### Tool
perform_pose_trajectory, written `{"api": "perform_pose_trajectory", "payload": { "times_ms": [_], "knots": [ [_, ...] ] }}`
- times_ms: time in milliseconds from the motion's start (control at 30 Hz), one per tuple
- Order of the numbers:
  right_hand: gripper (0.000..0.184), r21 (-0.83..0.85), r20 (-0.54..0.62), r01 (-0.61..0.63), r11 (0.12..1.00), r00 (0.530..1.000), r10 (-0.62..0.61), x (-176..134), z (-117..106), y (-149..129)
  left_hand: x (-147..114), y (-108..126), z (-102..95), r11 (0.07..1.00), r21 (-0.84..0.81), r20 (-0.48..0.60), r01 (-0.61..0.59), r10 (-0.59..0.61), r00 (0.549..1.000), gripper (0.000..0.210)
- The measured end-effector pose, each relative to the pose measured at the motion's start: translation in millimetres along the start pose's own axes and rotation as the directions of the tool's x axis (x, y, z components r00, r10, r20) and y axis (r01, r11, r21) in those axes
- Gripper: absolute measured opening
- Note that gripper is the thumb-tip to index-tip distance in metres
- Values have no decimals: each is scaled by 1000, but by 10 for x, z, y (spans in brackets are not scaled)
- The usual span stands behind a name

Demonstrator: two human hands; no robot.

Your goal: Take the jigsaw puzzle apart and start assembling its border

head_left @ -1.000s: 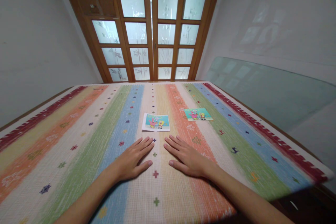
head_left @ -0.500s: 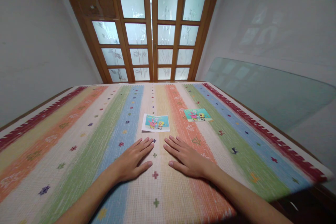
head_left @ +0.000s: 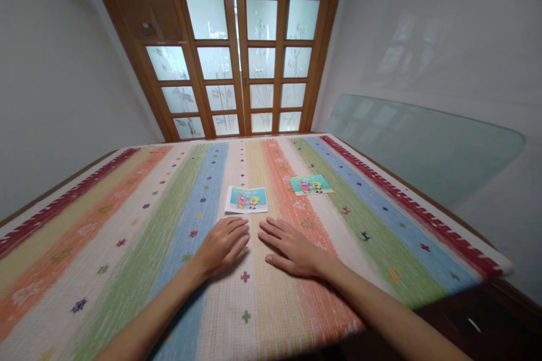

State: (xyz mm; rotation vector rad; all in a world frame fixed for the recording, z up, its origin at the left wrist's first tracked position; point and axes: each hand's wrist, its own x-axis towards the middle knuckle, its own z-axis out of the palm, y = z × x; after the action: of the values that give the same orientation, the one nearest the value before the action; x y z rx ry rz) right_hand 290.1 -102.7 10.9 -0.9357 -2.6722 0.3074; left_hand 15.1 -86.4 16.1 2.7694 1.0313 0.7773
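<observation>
A white-bordered cartoon picture (head_left: 247, 201), printed on paper with a pink figure and a yellow figure on teal, lies just beyond my hands. A second, similar picture without the white border (head_left: 312, 185) lies farther right on the cloth. My left hand (head_left: 223, 245) holds nothing; its fingers are loosely bent near the front edge of the white-bordered picture. Palm down on the striped tablecloth (head_left: 139, 271), my right hand (head_left: 290, 247) has its fingers stretched out and apart, below both pictures.
The table's near edge runs across the lower right, with dark floor (head_left: 466, 316) below it. Wooden doors (head_left: 241, 56) with frosted panes stand beyond the far end. A pale glass panel (head_left: 419, 141) is at the right wall.
My left hand has turned and drawn its thumb and fingers closer together, rising slightly. My right hand stays flat. The whole view has shifted a little; both pictures lie as before.
</observation>
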Motion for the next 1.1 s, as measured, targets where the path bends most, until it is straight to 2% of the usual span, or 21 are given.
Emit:
{"api": "perform_pose_trajectory", "payload": {
  "times_ms": [133, 233, 333, 400, 467, 567, 700, 800, 933, 1000, 1100],
  "knots": [
    [31, -38, -243, 27, 999, 969, -35, 29, 0, 95, 366, 81, 108, 993, 55, -29, 102, -101, 994, 41],
    [30, -55, -389, -53, 997, 921, 28, 38, 12, 215, 623, 43, 267, 974, 86, 21, 212, -214, 977, 50],
    [32, -65, -444, -115, 991, 893, 75, 26, 25, 311, 711, -41, 418, 939, 159, 138, 306, -328, 934, 56],
    [32, -75, -443, -137, 988, 892, 90, 14, 29, 343, 634, -112, 469, 930, 187, 173, 316, -348, 922, 55],
    [32, -76, -433, -142, 987, 897, 95, 4, 30, 357, 451, -200, 455, 933, 199, 139, 300, -330, 934, 54],
    [35, -65, -433, -152, 986, 895, 109, -6, 25, 380, 20, -363, 300, 938, 221, 103, 268, -296, 950, 56],
    [34, -57, -445, -215, 975, 880, 168, -7, -2, 489, -709, -615, -103, 894, 282, 51, 348, -377, 925, 60],
    [27, -45, -449, -330, 943, 850, 276, 10, -50, 648, -1258, -817, -454, 852, 322, 8, 413, -439, 899, 61],
    [27, -25, -454, -509, 860, 772, 444, 42, -155, 935, -1857, -1080, -809, 822, 335, -18, 460, -483, 876, 68],
    [31, -20, -458, -584, 811, 726, 512, 48, -221, 1090, -2068, -1187, -903, 811, 336, -46, 480, -494, 868, 67],
    [45, -13, -471, -702, 712, 633, 615, 44, -318, 1310, -2249, -1292, -961, 804, 335, -101, 491, -488, 867, 61]
  ]
}}
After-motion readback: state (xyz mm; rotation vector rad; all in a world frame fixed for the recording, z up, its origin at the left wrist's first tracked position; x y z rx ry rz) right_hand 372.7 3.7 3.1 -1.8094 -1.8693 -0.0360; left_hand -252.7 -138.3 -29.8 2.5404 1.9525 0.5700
